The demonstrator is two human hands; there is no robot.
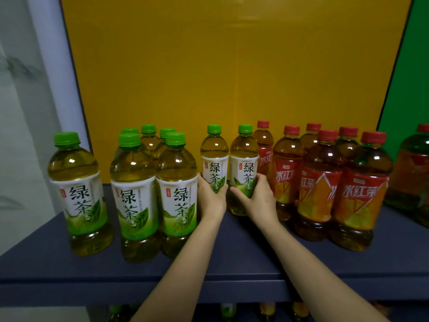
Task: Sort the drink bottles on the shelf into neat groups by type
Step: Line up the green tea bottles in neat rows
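Head view.

- Shelf (232, 259): a dark blue-grey flat board with a mustard-yellow back panel (232, 77) behind it and a green side panel (408, 77) at far right.
- Lone green-tea bottle (79, 194): clear plastic, green cap, white-and-green label. It stands upright at the left end, apart from the rest.
- Green-tea cluster (153, 182): five bottles of the same kind, two in front and three behind, packed close together left of centre.
- Left-held green-tea bottle (214, 159): it is upright at centre, just right of the cluster. The left hand (211, 196) wraps curled fingers round its lower label and hides its base.
- Right-held green-tea bottle (243, 163): it is upright just beside the other held bottle, with its base on the shelf. The right hand (257, 196) grips the lower label, with the thumb across the front and the fingers round the right side.
- Red-tea group (325, 182): about six clear plastic bottles of amber drink with red caps and red-orange labels, crowded on the right. The nearest one stands just behind the right-held bottle.
- Far red-capped bottle (415, 170): it stands at the right edge, before the green panel.
- Lower-shelf bottles (228, 311): they show dimly beneath the shelf and their kind is unclear.
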